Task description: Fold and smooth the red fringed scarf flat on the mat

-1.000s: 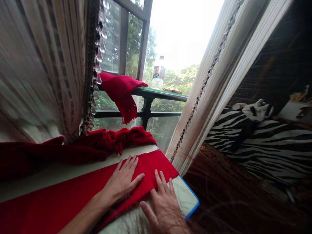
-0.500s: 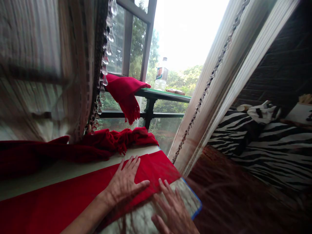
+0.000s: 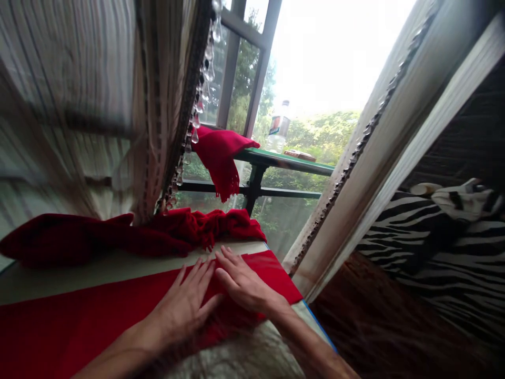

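A long red cloth (image 3: 98,310), folded flat into a band, stretches across the pale table (image 3: 43,281) to its right end. My left hand (image 3: 183,300) lies on the cloth with its fingers spread. Beside it, my right hand (image 3: 240,279) rests on the same cloth, fingers extended toward the far edge and close to the left fingertips. Neither hand grasps anything. Behind the band, a bunched dark red scarf (image 3: 158,237) with fringe lies along the table's far side.
Another fringed red scarf (image 3: 221,158) hangs over the green railing (image 3: 292,162) by the window. On the railing stand a plastic bottle (image 3: 278,129) and a small flat item (image 3: 300,155). Striped curtains (image 3: 98,79) with beads frame the opening. A zebra-patterned sofa (image 3: 418,237) is at right.
My right hand has moved from the table's near edge up onto the red cloth beside my left hand. The left hand stays on the cloth. The view has shifted to the left.
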`<move>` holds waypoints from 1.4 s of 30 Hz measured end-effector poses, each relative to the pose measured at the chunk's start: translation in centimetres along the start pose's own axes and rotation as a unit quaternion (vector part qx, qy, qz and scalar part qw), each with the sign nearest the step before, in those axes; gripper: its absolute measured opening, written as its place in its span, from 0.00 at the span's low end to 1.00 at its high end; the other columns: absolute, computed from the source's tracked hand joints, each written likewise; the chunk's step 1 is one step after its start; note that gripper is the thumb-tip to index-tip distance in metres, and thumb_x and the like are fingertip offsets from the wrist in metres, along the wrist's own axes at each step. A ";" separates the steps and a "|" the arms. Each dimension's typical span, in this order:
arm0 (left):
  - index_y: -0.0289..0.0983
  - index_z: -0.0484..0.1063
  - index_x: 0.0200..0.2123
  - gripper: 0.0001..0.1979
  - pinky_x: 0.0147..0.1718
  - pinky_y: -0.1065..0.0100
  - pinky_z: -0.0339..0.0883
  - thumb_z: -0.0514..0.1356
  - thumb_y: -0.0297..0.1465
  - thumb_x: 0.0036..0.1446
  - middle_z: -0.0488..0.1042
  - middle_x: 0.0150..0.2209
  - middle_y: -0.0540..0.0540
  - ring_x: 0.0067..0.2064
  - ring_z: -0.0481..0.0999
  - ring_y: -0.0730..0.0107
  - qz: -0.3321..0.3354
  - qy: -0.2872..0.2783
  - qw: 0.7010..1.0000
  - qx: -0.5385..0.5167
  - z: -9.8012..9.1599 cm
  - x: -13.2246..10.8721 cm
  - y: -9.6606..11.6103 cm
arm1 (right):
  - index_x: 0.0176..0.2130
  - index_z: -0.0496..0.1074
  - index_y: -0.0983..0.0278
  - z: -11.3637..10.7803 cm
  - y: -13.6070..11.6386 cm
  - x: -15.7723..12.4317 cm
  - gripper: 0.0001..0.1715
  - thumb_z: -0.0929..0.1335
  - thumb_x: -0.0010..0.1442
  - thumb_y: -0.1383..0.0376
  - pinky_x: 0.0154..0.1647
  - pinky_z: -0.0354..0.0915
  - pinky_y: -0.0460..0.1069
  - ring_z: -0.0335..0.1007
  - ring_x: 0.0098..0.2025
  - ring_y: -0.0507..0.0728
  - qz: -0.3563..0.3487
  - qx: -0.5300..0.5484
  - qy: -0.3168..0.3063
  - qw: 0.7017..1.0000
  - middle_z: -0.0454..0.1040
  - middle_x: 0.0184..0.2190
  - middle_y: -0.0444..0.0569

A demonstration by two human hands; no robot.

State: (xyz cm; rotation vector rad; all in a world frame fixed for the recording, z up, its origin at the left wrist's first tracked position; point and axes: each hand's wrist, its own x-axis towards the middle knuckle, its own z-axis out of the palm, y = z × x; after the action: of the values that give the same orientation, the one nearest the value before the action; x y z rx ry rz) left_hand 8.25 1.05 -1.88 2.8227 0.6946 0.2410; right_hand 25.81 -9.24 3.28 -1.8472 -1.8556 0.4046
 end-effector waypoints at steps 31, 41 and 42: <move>0.41 0.84 0.43 0.16 0.42 0.66 0.70 0.58 0.39 0.63 0.83 0.42 0.44 0.43 0.81 0.57 -0.036 0.097 0.990 -0.098 -1.4 7.3 -2.4 | 0.71 0.53 0.71 2.4 5.5 0.1 0.38 0.58 0.71 0.53 0.77 0.44 0.63 0.42 0.76 0.63 0.018 -0.043 0.032 0.998 0.51 0.74 0.63; 0.38 0.84 0.40 0.20 0.43 0.66 0.71 0.59 0.45 0.61 0.81 0.38 0.43 0.40 0.80 0.60 0.028 0.094 0.976 -0.193 -2.1 7.5 -2.9 | 0.71 0.53 0.74 1.5 4.7 -0.2 0.39 0.58 0.72 0.51 0.76 0.43 0.63 0.43 0.76 0.65 0.021 -0.038 0.019 0.999 0.50 0.74 0.66; 0.38 0.84 0.39 0.20 0.42 0.66 0.71 0.58 0.46 0.61 0.81 0.38 0.44 0.40 0.80 0.60 0.027 0.097 0.975 -0.197 -2.3 7.5 -2.9 | 0.71 0.53 0.74 1.5 4.7 -0.3 0.40 0.58 0.72 0.51 0.76 0.43 0.64 0.43 0.76 0.65 0.021 -0.037 0.019 0.999 0.50 0.74 0.66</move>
State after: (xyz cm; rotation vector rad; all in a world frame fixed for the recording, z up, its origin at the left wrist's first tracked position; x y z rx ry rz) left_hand 13.11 7.50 0.35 2.4585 0.5367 0.5997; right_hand 28.98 -9.11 -0.47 -1.9322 -1.8317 0.3172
